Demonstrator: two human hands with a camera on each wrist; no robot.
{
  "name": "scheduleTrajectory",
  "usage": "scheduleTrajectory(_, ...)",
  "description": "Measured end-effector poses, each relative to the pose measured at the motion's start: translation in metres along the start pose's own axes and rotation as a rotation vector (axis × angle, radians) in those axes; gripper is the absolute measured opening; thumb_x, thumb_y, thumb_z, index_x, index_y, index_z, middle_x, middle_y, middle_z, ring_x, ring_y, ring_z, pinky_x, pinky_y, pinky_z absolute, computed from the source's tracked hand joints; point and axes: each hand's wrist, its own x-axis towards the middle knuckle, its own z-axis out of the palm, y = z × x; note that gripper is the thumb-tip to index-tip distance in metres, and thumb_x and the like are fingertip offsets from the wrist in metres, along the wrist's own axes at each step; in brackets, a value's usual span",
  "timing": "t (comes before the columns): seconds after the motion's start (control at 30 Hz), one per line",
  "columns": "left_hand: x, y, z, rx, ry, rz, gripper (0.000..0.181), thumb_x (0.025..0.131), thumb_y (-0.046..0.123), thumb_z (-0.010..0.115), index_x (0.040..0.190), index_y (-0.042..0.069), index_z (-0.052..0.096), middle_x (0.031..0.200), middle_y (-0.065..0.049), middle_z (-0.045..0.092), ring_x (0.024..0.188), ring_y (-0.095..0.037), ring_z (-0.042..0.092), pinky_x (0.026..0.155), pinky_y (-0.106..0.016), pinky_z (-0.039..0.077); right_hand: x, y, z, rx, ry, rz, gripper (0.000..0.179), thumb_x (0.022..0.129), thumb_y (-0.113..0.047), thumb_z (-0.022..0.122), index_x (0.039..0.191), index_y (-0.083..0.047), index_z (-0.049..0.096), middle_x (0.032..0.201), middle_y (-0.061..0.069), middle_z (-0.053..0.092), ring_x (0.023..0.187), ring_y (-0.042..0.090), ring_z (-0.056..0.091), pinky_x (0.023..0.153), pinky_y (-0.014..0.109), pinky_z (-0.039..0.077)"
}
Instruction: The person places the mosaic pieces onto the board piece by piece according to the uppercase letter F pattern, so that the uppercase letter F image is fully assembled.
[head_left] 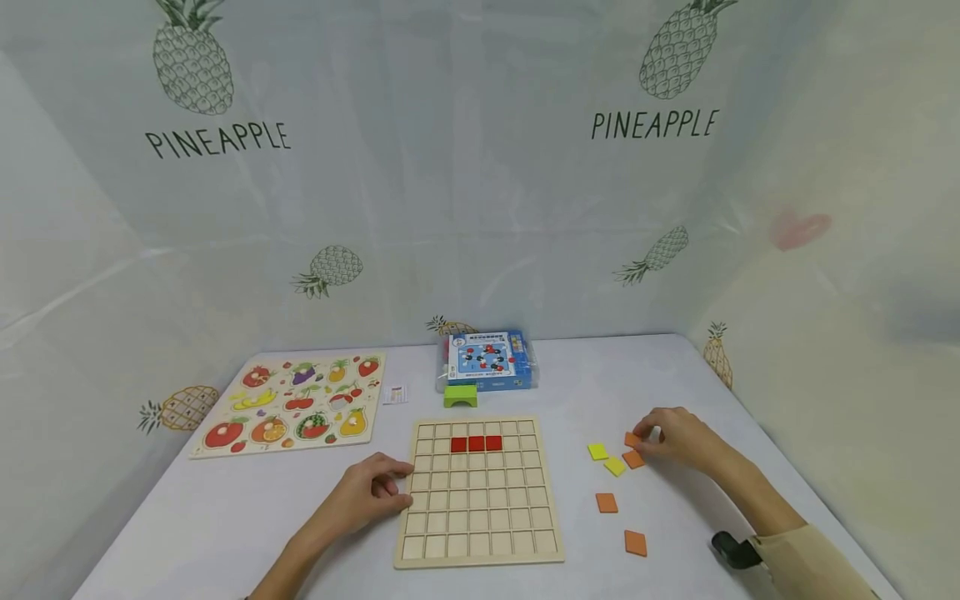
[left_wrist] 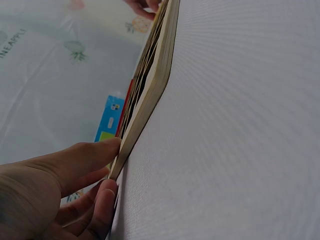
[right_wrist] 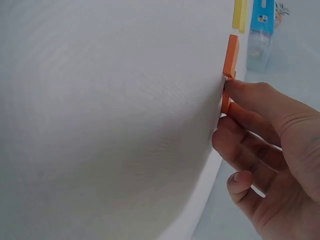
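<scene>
With right hand (head_left: 675, 435), pinched an orange tile (head_left: 631, 437) between thumb and forefinger, down at the tabletop; with left hand (head_left: 367, 493), well apart from the right, touched the left edge of a gridded wooden board (head_left: 480, 564), thumb and forefinger spread along it. Had three red tiles (head_left: 476, 443) seated side by side in the board's second row from the far edge, ahead and right of the left fingers. Saw another orange tile (head_left: 634, 460) just nearer than the right fingertips, two yellow tiles (head_left: 597, 452) just left of them, two further orange tiles (head_left: 635, 543) nearer still. Noted a strip of white tabletop (head_left: 573, 475) between the board's right edge and the loose tiles left of the right hand. Saw, beyond the left hand, a fruit board (head_left: 258, 441) to its left, and a green arch (head_left: 461, 395) before a blue box (head_left: 483, 358) to its right.
</scene>
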Motion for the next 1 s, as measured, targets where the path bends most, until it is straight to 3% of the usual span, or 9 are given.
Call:
scheduleTrajectory(0.6, 0.000, 0.003, 0.000, 0.001, 0.001, -0.002, 0.040, 0.080, 0.024, 0.081, 0.116, 0.009, 0.070, 0.098, -0.004, 0.064, 0.070, 0.000, 0.055, 0.064, -0.018, 0.050, 0.004, 0.000, -0.001, 0.029, 0.013, -0.012, 0.020, 0.083, -0.021, 0.076, 0.097, -0.008, 0.072, 0.089, -0.005, 0.070, 0.071, 0.006, 0.056, 0.060, 0.020, 0.048)
scheduleTrajectory(1.0, 0.001, 0.003, -0.001, 0.005, -0.005, -0.018, 0.041, 0.080, 0.023, 0.081, 0.116, 0.008, 0.069, 0.099, -0.004, 0.064, 0.071, -0.001, 0.055, 0.063, -0.018, 0.049, 0.018, -0.023, -0.012, 0.015, 0.043, -0.022, 0.017, 0.083, -0.017, 0.077, 0.098, -0.010, 0.073, 0.092, -0.003, 0.072, 0.070, 0.009, 0.054, 0.058, 0.020, 0.047)
